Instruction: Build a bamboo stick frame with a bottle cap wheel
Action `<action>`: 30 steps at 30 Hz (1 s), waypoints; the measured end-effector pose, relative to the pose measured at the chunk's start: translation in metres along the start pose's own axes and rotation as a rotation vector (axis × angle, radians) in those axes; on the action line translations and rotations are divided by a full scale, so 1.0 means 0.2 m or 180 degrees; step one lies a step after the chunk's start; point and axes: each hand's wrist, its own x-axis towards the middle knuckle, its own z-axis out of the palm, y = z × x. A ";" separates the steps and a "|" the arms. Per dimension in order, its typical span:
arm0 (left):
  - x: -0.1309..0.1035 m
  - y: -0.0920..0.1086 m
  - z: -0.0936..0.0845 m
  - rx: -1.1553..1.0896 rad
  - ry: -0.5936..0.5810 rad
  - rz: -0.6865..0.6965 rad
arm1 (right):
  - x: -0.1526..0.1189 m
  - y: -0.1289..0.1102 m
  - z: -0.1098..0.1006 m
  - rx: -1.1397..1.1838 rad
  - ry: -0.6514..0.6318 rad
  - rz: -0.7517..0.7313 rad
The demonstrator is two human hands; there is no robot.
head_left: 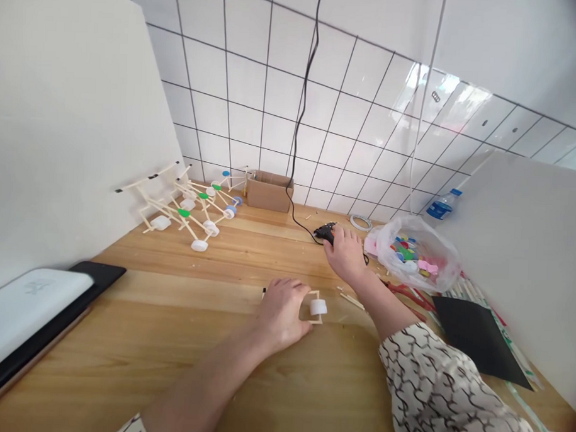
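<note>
My left hand is closed round a small frame of pale wooden sticks near the middle of the table. At the frame's right end sits a white bottle cap, and a black tip pokes out left of the hand. Farther back, my right hand is wrapped round a black corded tool, whose front end shows left of the fingers. The tool's grip is mostly hidden under the hand.
Several stick-and-cap models stand at the back left, beside a cardboard box. Rightward are a tape ring, a plastic bag of caps, a bottle, red-handled pliers and a black sheet. A white device lies left.
</note>
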 end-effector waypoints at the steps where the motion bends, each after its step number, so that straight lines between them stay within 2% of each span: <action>1: 0.00 0.00 0.00 -0.0008 0.0011 0.0000 | -0.06 0.01 -0.04 0.0121 0.0033 -0.0148; 5: 0.00 -0.01 0.02 -0.0016 0.0046 -0.0002 | -0.33 0.08 -0.15 0.0601 0.0087 -0.0471; 8: 0.00 -0.01 0.04 -0.0001 0.0061 -0.0008 | -0.49 0.15 -0.13 0.1115 0.0212 -0.0637; 11: 0.00 -0.01 0.04 0.0029 0.0063 -0.0035 | -0.60 0.21 -0.08 0.1549 0.0216 -0.0723; 18: 0.00 0.01 0.05 0.0118 0.0036 -0.0133 | -0.65 0.27 -0.01 0.1780 0.0036 -0.0649; 24: 0.00 0.01 0.04 0.0074 -0.0018 -0.0172 | -0.67 0.24 0.00 0.1735 0.0050 -0.0937; 30: 0.00 0.01 0.02 -0.0024 -0.0146 -0.0185 | -0.68 0.22 0.01 0.1758 -0.0065 -0.0930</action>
